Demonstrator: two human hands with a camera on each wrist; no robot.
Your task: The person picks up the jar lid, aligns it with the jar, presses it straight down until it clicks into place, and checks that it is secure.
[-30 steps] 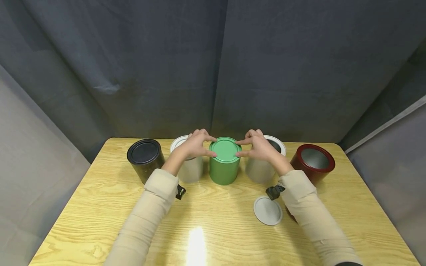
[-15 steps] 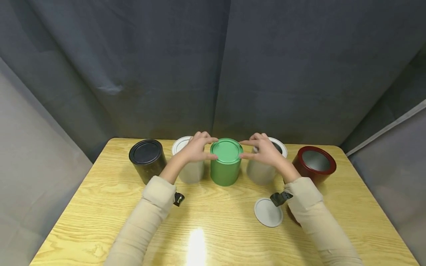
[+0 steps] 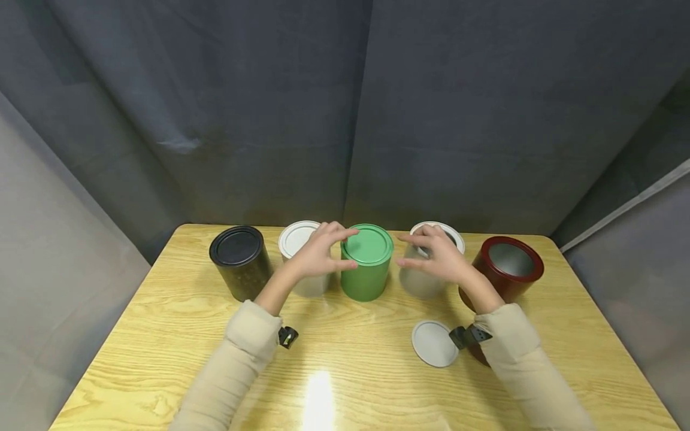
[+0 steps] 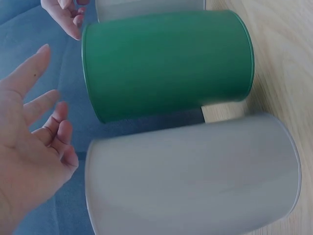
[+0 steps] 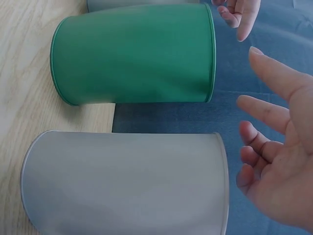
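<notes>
A green can [image 3: 366,282] with its green lid [image 3: 371,245] on stands upright at the middle of the table's back edge. My left hand [image 3: 317,254] hovers at its left, thumb and forefinger spread near the rim. At its right, my right hand [image 3: 438,258] is held in the air with fingers apart, above a pale grey can [image 3: 420,284] whose top shows a dark opening. Beneath my left hand stands a lidded white can [image 3: 293,238]. Both wrist views show gaps between the fingers and the cans; neither hand holds anything.
A lidded black can [image 3: 237,266] stands at the left. On the right is a dark red can [image 3: 509,263], its top open. A grey lid [image 3: 434,344] lies flat on the wooden table [image 3: 366,365]; a dark red thing is partly hidden by the right sleeve. A dark curtain [image 3: 345,120] hangs behind.
Both hands have come away from the green can's rim and moved slightly toward the person, the right one also further right. The cans and the lid stay put.
</notes>
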